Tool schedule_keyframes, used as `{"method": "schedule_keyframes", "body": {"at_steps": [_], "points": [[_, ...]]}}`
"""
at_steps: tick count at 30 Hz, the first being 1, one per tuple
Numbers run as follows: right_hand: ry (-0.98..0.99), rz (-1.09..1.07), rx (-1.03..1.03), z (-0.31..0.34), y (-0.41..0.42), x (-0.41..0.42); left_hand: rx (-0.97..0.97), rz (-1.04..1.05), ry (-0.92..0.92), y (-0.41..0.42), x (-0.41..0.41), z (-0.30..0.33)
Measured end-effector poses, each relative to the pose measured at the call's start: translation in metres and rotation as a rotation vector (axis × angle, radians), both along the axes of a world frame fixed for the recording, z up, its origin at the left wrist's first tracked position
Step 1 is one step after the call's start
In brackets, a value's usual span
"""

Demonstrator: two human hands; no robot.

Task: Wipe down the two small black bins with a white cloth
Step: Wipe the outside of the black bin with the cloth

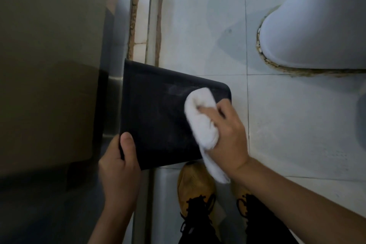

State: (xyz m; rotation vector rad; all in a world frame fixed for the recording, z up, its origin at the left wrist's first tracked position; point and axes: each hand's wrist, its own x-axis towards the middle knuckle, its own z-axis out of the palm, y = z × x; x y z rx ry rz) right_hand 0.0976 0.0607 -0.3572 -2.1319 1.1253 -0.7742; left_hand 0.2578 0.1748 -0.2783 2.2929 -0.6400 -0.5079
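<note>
Frame centre: left hand grips the black bin by its edge; right hand clutches the white cloth against it. Hard wiping could twist the bin loose.

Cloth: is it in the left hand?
No, the right hand presses the white cloth on the black bin; the left hand grips the bin's edge.

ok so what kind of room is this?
Most likely a bathroom: a white toilet base stands on the pale tiled floor, and the right hand wipes a small black bin with a white cloth.
</note>
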Motion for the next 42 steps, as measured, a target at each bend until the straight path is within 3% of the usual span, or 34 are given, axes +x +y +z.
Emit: {"method": "schedule_keyframes", "body": {"at_steps": [7,11,21,27,33,42], "points": [[0.002,-0.339,0.19,-0.018,-0.053,-0.012,-0.023,-0.002,0.021,-0.002,-0.003,0.003],[0.096,-0.293,0.158,-0.006,-0.037,-0.006,-0.004,0.006,0.032,-0.003,-0.004,0.004],[0.07,-0.109,0.184,0.036,0.015,0.027,-0.022,0.026,0.021,-0.002,-0.004,0.002],[0.01,-0.212,0.149,0.009,-0.019,0.023,-0.004,0.006,0.007,-0.002,-0.001,0.001],[0.167,-0.481,0.232,-0.011,-0.089,0.012,-0.02,-0.01,0.018,-0.001,-0.001,0.001],[0.106,-0.073,-0.03,0.037,0.005,0.056,-0.007,0.007,-0.065,0.004,-0.002,-0.003]]}}
